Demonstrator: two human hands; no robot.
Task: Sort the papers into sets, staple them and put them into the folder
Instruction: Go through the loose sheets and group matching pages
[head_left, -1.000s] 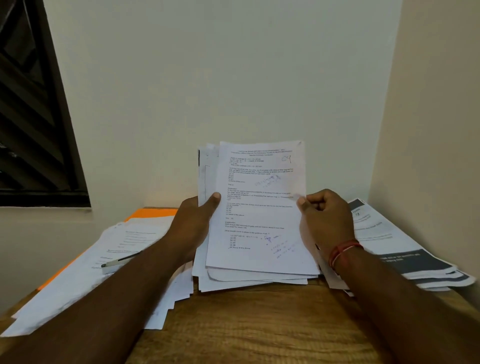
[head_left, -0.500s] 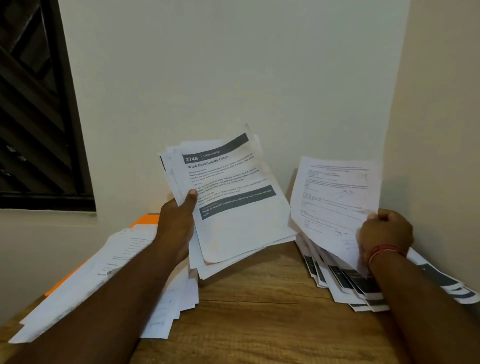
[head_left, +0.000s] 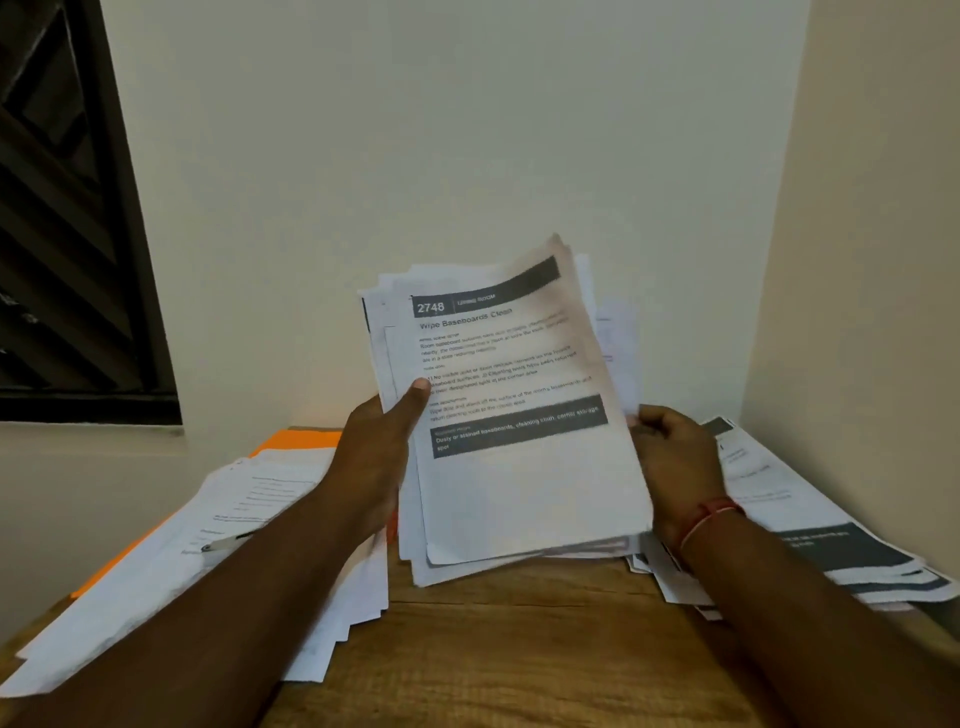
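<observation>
Cream walls (head_left: 467, 130) meet in a corner at upper right, a dark-framed window (head_left: 67, 218) fills the upper left, and a wooden table (head_left: 519, 649) spans the bottom under dim light.

The top sheet (head_left: 519, 415) reads "2748" and "Wipe Baseboards Clean".

Returning the right hand (head_left: 675, 462) from the right pile (head_left: 810, 525) without the handwritten sheet, pinching the right edge of the stack of papers (head_left: 519, 483), now standing more upright.
</observation>
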